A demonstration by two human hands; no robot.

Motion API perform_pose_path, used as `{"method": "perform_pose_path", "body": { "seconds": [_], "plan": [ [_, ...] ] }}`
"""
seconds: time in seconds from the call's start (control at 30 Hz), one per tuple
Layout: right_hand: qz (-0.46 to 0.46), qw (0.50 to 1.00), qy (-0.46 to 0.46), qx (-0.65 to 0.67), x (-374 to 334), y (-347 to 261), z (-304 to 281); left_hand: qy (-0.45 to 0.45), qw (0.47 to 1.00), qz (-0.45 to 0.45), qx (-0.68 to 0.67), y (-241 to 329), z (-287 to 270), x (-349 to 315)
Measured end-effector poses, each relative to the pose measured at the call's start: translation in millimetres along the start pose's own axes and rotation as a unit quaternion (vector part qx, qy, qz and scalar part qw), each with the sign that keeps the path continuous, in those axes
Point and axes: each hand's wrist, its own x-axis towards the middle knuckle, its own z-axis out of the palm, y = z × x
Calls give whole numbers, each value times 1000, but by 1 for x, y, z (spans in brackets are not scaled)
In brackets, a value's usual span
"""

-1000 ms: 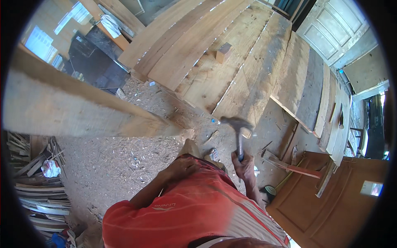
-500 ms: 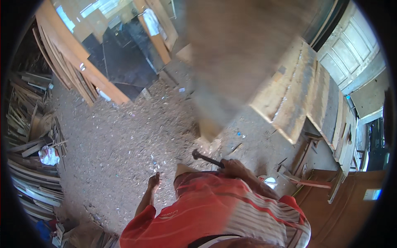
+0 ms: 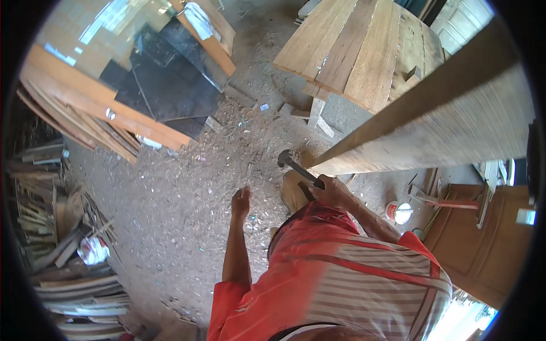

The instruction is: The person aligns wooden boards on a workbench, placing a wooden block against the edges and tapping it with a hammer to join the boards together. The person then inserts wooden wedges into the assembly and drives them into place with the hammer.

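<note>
In my right hand point(image 3: 333, 193) is a hammer point(image 3: 305, 173), its dark head point(image 3: 285, 158) pointing forward over the floor in front of my knee. My left hand point(image 3: 241, 202) hangs in the air over the littered floor, loosely open and touching nothing; its far fingers are partly hidden. A thick wooden board point(image 3: 432, 136) rises at the right, its narrow lower end close beyond the hammer and my right hand. I cannot see the right hand touching it.
A plank tabletop point(image 3: 358, 51) stands far ahead, bearing a small wood block point(image 3: 414, 74). An orange-brown framed panel point(image 3: 165, 133) stands at the left, with stacked timber point(image 3: 79, 290) nearer. A white-and-red bucket point(image 3: 399, 212) sits at right, by a brown door panel point(image 3: 478, 244). Wood chips cover the floor.
The board that blurred across the upper middle now slants off to the right, uncovering the plank tabletop. Both hands sit higher in view, and the hammer stays in my right hand.
</note>
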Motion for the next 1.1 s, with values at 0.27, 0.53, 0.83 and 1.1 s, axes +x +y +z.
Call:
{"method": "perform_pose_path", "body": {
  "seconds": [0.27, 0.53, 0.83, 1.1],
  "plan": [
    [-4, 970, 192, 150, 124, -49, -2, -117, 919, 327, 185, 31, -26, 227],
    [47, 899, 357, 251, 266, -100, -132, -205, 888, -59, 407, -78, -116, 278],
    [81, 816, 433, 373, 386, -101, -228, -321, 839, -34, 438, -11, -153, 456],
    [138, 758, 484, 414, 466, -108, -247, -185, 965, 57, 177, 201, -87, 794]
  ]
}}
